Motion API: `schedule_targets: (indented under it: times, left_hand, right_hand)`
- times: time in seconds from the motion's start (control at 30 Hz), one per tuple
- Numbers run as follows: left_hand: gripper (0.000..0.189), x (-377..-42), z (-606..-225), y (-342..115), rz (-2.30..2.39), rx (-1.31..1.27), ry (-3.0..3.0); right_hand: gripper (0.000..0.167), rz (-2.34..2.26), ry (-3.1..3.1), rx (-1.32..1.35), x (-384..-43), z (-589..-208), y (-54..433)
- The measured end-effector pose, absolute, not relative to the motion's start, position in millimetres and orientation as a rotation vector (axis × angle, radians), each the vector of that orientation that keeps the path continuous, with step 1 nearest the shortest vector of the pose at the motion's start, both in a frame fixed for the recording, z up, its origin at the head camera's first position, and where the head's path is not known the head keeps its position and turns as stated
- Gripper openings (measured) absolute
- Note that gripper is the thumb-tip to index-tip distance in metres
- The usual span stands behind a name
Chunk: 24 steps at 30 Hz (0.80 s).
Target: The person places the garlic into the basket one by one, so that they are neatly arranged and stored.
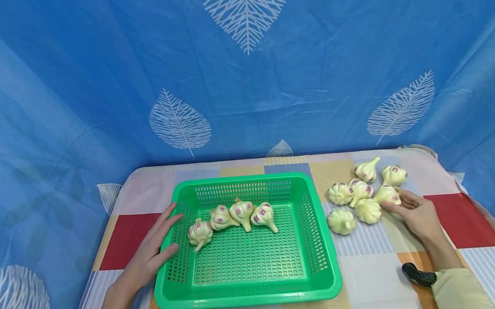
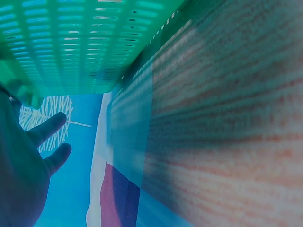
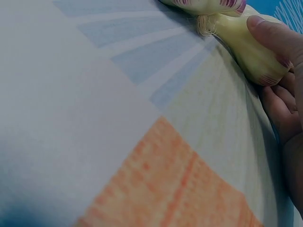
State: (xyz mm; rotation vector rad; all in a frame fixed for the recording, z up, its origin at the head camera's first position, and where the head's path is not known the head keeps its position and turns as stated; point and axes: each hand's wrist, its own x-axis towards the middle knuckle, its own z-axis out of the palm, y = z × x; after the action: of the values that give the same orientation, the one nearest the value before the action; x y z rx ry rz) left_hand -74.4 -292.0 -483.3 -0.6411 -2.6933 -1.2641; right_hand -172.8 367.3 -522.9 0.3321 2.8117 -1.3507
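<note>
My right hand [image 1: 418, 215] holds a garlic bulb [image 1: 387, 195] at the right of the table, thumb on one side and the other fingers curled behind it. In the right wrist view the thumb presses on this pale, purple-streaked bulb [image 3: 251, 52], and another bulb [image 3: 208, 4] lies right beside it. Several more bulbs [image 1: 368, 211] are clustered around that hand. A green plastic basket [image 1: 249, 300] stands in the middle with several garlic bulbs [image 1: 242, 212] in its back half. Fingers spread, my left hand [image 1: 149, 257] rests at the basket's left rim.
A patchwork-patterned cloth [image 1: 368, 280] covers the table. Blue curtains [image 1: 269, 100] with white leaf prints rise behind it and at both sides. Black wrist straps [image 1: 418, 274] show near both sleeves. The basket's raised wall stands between the inside bulbs and the loose ones.
</note>
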Motion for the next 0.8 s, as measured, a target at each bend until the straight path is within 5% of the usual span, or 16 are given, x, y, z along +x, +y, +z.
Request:
schedule_targets:
  times: [0.8]
  left_hand:
    - [0.067, -75.4, -485.1, -292.1, -1.224, -0.657, -2.664]
  right_hand:
    - [0.082, -1.407, 2.887, 0.178, -163.9, -471.6, 357.4]
